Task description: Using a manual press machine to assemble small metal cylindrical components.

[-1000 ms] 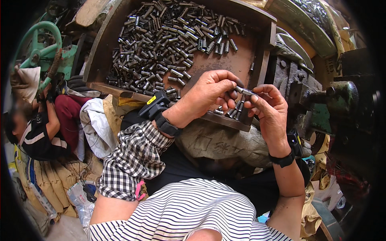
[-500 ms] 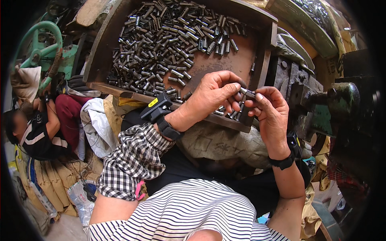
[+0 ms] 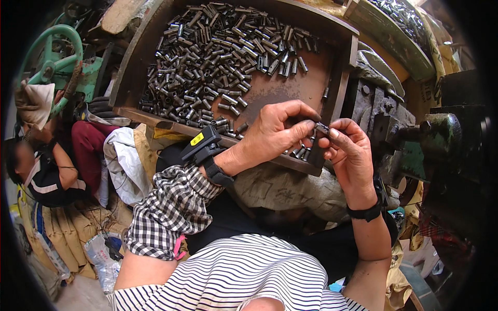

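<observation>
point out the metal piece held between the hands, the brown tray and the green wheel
metal piece point(image 3: 322, 127): head view, on its exposed middle
brown tray point(image 3: 284, 92): head view, on its bare floor
green wheel point(image 3: 49, 67): head view, on its hub

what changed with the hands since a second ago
The left hand has shifted slightly rightward and toward the wearer, closer to the right hand. The small metal piece between them now shows less. Both hands still hold it; nothing was visibly let go. The wooden tray and its heap of metal tubes look unchanged.
</observation>
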